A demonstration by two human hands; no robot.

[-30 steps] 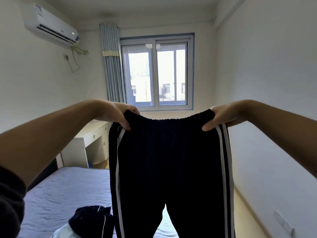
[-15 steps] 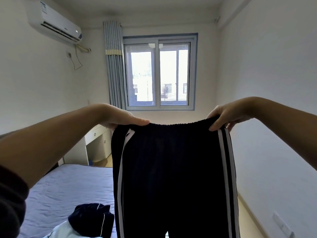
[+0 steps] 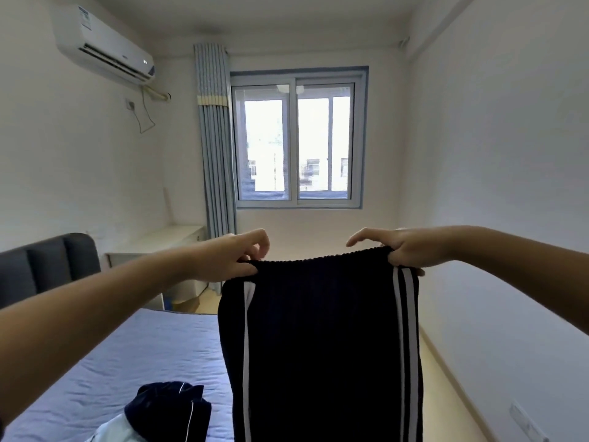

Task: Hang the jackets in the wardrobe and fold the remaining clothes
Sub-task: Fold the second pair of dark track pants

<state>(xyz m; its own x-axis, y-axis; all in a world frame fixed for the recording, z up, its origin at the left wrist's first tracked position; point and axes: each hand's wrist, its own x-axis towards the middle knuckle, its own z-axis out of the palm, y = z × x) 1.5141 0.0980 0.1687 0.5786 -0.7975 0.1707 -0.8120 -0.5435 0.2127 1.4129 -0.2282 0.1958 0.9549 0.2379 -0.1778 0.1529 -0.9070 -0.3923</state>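
Dark striped trousers (image 3: 322, 346) hang above the bed (image 3: 143, 346), waistband corners pinched by the left hand (image 3: 229, 258) and the right hand (image 3: 401, 250), legs hanging below both hands.

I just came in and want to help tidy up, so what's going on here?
A person holds up dark trousers with white side stripes by the waistband. The left hand pinches one corner and the right hand pinches the other. The trousers hang straight down, not yet folded. A dark garment lies crumpled on the blue bed.
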